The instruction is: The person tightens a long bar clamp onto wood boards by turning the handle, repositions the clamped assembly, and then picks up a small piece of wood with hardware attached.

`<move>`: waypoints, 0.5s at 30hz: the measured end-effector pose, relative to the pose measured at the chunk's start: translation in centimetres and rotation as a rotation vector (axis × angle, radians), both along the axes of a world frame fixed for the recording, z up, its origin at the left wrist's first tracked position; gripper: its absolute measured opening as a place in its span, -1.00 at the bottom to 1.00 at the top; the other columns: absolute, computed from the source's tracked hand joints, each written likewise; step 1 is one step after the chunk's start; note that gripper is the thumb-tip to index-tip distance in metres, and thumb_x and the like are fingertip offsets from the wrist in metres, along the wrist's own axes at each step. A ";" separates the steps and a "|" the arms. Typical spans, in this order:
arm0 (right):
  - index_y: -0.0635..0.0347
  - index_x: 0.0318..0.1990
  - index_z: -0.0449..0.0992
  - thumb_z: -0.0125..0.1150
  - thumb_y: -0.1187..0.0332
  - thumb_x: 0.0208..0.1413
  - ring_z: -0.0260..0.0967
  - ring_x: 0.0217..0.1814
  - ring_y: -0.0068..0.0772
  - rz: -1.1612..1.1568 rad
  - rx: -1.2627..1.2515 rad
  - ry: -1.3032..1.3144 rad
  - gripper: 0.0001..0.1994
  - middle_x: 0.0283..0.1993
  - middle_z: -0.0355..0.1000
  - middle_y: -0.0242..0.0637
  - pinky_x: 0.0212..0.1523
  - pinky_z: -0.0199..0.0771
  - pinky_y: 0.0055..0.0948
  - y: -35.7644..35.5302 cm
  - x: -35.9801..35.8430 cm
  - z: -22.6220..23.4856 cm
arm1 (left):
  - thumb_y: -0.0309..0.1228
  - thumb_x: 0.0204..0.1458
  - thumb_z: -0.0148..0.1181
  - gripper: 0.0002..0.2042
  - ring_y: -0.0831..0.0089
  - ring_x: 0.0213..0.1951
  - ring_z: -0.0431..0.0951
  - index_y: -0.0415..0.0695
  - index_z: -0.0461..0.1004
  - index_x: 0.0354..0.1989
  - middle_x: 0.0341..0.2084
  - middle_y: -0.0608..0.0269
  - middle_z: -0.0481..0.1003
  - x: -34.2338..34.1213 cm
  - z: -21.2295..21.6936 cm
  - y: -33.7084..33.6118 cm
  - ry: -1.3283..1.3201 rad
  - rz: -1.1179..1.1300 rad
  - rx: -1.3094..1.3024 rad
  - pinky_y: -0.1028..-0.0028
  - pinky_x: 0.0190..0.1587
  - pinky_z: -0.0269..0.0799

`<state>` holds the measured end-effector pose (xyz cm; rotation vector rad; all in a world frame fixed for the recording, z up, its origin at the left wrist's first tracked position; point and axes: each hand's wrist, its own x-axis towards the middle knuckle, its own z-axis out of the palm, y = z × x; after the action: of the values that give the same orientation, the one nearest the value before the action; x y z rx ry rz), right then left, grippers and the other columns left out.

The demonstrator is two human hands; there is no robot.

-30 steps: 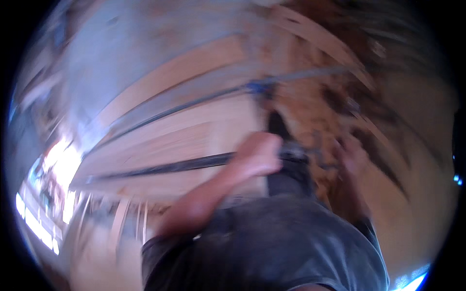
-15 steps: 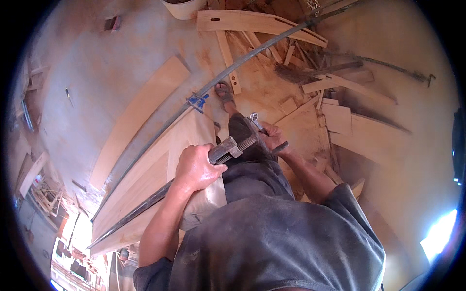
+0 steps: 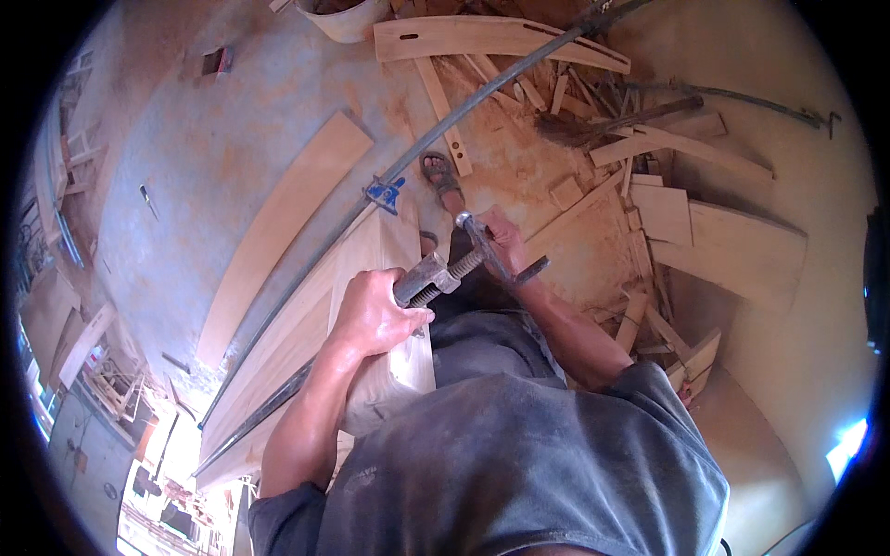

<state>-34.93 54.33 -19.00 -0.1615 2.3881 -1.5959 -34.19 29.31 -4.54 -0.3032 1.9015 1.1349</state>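
My left hand [image 3: 363, 313] is wrapped round the metal head of a bar clamp [image 3: 425, 280], its thumb lying along the near side. Out of that head runs a threaded screw [image 3: 464, 266] toward my right hand [image 3: 505, 241]. The right fingers are closed on the dark metal turning handle [image 3: 489, 255], which has a bright rounded end. The clamp's long bar [image 3: 269, 408] passes along a pale wooden assembly [image 3: 306, 352], partly behind my left forearm. A second bar clamp with a blue jaw [image 3: 384, 195] lies along the assembly's far side.
A curved wooden board [image 3: 287, 232] lies on the floor to the left. Ahead are a slotted board [image 3: 491, 39], a pale bucket [image 3: 345, 20] and a brush-like bundle [image 3: 565, 130]. Wooden offcuts [image 3: 663, 213] are piled at right. My sandalled foot [image 3: 440, 171] stands beyond the assembly.
My right hand and the turning handle have swung a little away from my body and leftward. The left hand keeps its hold on the clamp head. The whole view has shifted slightly.
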 end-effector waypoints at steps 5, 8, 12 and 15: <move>0.22 -0.23 0.53 0.27 0.47 0.07 0.44 -0.27 -0.10 -0.034 -0.047 0.035 -0.88 -0.32 0.47 -0.14 -0.25 0.42 -0.28 0.9 1.4 -1.3 | -0.32 -0.31 0.52 -0.65 -0.05 -0.38 0.62 -0.30 0.57 -0.40 -0.53 -0.18 0.55 0.0 1.0 0.5 0.038 0.028 -0.030 0.17 -0.25 0.48; 0.22 -0.29 0.52 0.21 0.42 0.16 0.25 -0.40 -0.52 -0.048 0.031 -0.186 -0.93 -0.44 0.32 -0.40 -0.38 0.21 -0.49 2.2 4.4 1.4 | -0.40 -0.29 0.49 -0.67 0.15 -0.44 0.66 -0.33 0.57 -0.37 -0.56 -0.10 0.57 0.0 0.9 0.3 0.092 -0.007 -0.071 0.27 -0.30 0.50; 0.21 -0.31 0.50 0.10 0.36 0.25 0.16 -0.43 -0.59 -0.100 0.027 -0.500 -0.86 -0.48 0.25 -0.50 -0.39 0.20 -0.49 2.5 4.1 6.2 | -0.45 -0.29 0.48 -0.68 0.26 -0.45 0.68 -0.33 0.57 -0.34 -0.57 -0.05 0.58 -0.3 1.1 0.3 0.082 -0.021 -0.066 0.32 -0.32 0.51; 0.22 -0.32 0.50 0.05 0.29 0.29 0.15 -0.44 -0.61 -0.168 0.006 -0.626 -0.79 -0.51 0.23 -0.53 -0.39 0.21 -0.48 2.3 3.7 8.8 | -0.32 -0.34 0.54 -0.63 -0.05 -0.37 0.62 -0.27 0.59 -0.37 -0.52 -0.16 0.56 0.1 0.7 0.4 0.087 0.023 -0.056 0.19 -0.24 0.49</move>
<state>-31.27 56.67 -10.16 0.4820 1.9468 -1.4282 -34.05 29.74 -3.79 -0.3118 2.0131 1.1279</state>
